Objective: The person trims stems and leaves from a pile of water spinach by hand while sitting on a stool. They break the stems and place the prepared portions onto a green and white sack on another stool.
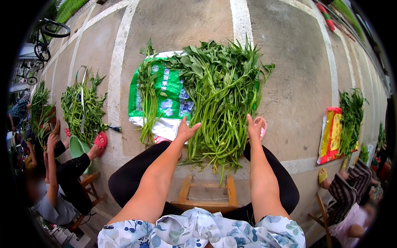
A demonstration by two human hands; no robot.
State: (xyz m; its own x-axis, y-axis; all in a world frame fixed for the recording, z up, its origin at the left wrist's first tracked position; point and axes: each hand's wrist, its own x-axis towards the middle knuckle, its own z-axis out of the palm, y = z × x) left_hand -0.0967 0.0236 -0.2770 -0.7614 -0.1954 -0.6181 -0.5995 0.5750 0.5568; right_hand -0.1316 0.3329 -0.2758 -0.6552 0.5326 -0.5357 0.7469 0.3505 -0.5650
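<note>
A large heap of water spinach [217,95] lies in front of me, its leaves at the far end and long green stems pointing toward me. It rests on a green and white woven sack [165,84]. A thin bunch of the same greens [148,97] lies apart on the sack's left side. My left hand [188,130] is at the left edge of the stems, open with its thumb spread and nothing gripped. At the heap's right edge, beside the stems, my right hand [254,127] is also open, seen nearly edge-on.
Between my legs is a wooden stool [184,189]. To the left, a seated person has a strapped pile of greens [82,103] and a green basin [78,151]. At right, another seated person has greens [351,120] beside a red-yellow sack [330,136]. Bicycles [43,37] stand far left.
</note>
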